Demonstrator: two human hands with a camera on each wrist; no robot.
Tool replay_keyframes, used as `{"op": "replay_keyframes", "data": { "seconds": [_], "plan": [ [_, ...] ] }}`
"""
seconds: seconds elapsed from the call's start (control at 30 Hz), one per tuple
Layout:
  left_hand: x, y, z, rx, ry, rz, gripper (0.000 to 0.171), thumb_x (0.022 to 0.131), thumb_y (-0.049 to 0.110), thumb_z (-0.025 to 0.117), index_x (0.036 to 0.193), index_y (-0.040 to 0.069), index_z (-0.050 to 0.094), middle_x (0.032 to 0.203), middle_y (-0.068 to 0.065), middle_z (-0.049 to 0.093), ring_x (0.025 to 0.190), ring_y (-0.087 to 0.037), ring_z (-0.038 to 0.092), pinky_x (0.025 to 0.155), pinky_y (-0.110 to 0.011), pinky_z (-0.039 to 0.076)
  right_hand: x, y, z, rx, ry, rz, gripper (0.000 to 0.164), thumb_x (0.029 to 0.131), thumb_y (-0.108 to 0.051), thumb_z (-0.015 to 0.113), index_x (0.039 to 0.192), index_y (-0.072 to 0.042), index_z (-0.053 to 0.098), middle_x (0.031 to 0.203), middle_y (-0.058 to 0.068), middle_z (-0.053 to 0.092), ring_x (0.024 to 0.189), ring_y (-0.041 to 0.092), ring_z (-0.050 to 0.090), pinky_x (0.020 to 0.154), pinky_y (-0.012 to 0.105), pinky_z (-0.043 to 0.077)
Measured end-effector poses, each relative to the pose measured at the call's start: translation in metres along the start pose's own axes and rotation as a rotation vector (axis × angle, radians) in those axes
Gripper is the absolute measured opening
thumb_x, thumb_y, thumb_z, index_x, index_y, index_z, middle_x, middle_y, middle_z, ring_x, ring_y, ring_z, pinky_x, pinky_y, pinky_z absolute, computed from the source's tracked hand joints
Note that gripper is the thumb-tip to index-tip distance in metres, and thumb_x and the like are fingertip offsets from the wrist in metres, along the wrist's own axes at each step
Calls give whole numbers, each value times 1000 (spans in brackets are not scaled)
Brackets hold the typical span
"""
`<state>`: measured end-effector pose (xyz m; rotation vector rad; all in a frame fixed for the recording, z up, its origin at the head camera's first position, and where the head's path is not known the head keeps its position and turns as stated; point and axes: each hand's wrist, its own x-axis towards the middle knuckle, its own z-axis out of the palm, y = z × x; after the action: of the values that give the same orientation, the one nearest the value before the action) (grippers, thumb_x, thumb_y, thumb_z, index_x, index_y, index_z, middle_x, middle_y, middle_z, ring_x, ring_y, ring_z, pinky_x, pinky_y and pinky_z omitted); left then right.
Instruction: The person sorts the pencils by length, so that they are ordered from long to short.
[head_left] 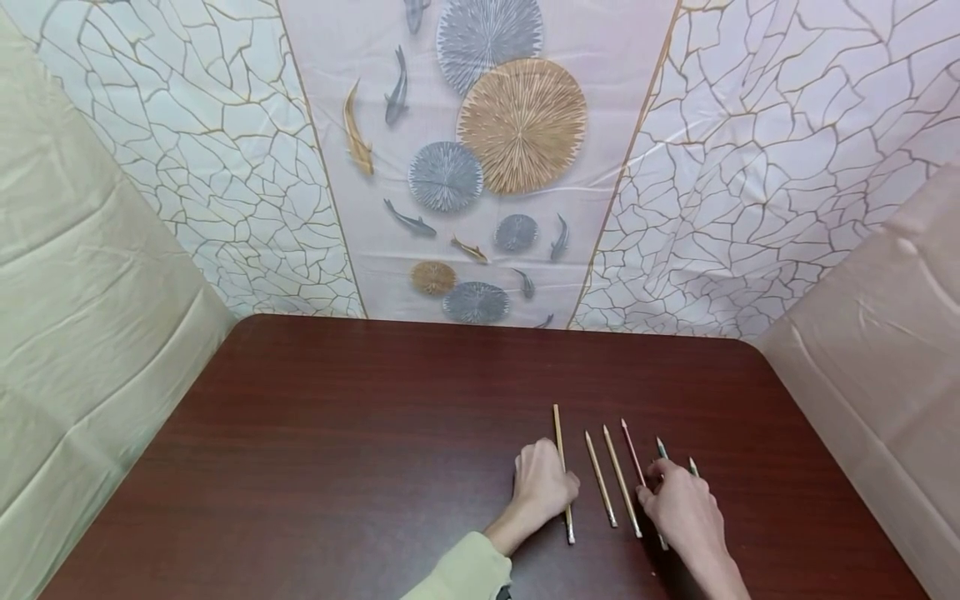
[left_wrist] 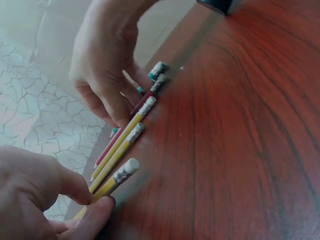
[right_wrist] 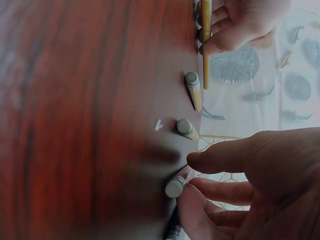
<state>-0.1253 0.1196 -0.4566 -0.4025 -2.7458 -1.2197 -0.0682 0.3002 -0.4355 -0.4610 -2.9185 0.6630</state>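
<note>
My left hand (head_left: 543, 483) pinches a yellow pencil (head_left: 558, 429) between thumb and fingers; its white eraser end points toward me. To its right, two more yellow pencils, one shorter-looking (head_left: 600, 479) and one beside it (head_left: 622, 482), lie side by side on the table. My right hand (head_left: 686, 508) is over the right end of the row, thumb and index finger pinching a red pencil (head_left: 632, 450). Under and beyond that hand lie a green pencil (head_left: 661, 447) and another pencil (head_left: 693, 467) with only its tip end showing. Their middles are hidden by the hand.
A dark reddish-brown wooden table (head_left: 337, 433) lies beneath everything. Behind it hangs a patterned cloth (head_left: 465, 233), with beige cloth sides at the left (head_left: 82, 333) and right (head_left: 877, 358). A small white speck (right_wrist: 158, 124) lies near the eraser ends.
</note>
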Motion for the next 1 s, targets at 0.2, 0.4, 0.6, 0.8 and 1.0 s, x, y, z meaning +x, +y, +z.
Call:
{"op": "replay_keyframes", "data": {
  "seconds": [0.2, 0.4, 0.6, 0.8, 1.0],
  "plan": [
    [1, -5, -4, -27, -9, -41, 27, 62, 6, 71, 57, 14, 46, 54, 3, 45, 51, -20, 49, 51, -36, 43, 3, -3, 1, -12, -23, -19, 18, 79, -12, 74, 95, -6, 68, 90, 23, 68, 74, 51, 64, 55, 57, 47],
    [-1, -13, -13, -70, -34, -62, 19, 64, 8, 74, 81, 7, 65, 68, 0, 62, 67, -23, 64, 62, -34, 49, 4, -3, 2, -26, -33, -53, 16, 76, -10, 70, 90, -6, 65, 81, 20, 66, 70, 47, 63, 53, 56, 46],
    [-6, -26, -31, -112, -61, -119, 22, 66, 6, 75, 85, 8, 64, 63, 5, 59, 54, -15, 60, 64, -34, 51, 2, -4, 7, -35, -49, -65, 15, 69, -9, 66, 83, -7, 62, 73, 16, 64, 68, 40, 63, 53, 55, 47],
    [-9, -36, -48, -136, -53, -138, 26, 67, 4, 75, 89, 8, 63, 59, 7, 58, 41, -8, 53, 65, -33, 52, 0, -9, 4, -22, -31, -49, 19, 68, -11, 67, 87, -7, 64, 73, 13, 65, 70, 41, 63, 54, 55, 47],
    [-10, -41, -62, -141, -44, -128, 25, 67, 3, 72, 89, 8, 62, 55, 10, 59, 35, -5, 52, 65, -33, 52, 1, -18, 0, 40, -19, -129, 21, 72, -10, 69, 91, -5, 63, 67, -3, 58, 60, 22, 58, 54, 42, 46]
  ]
}}
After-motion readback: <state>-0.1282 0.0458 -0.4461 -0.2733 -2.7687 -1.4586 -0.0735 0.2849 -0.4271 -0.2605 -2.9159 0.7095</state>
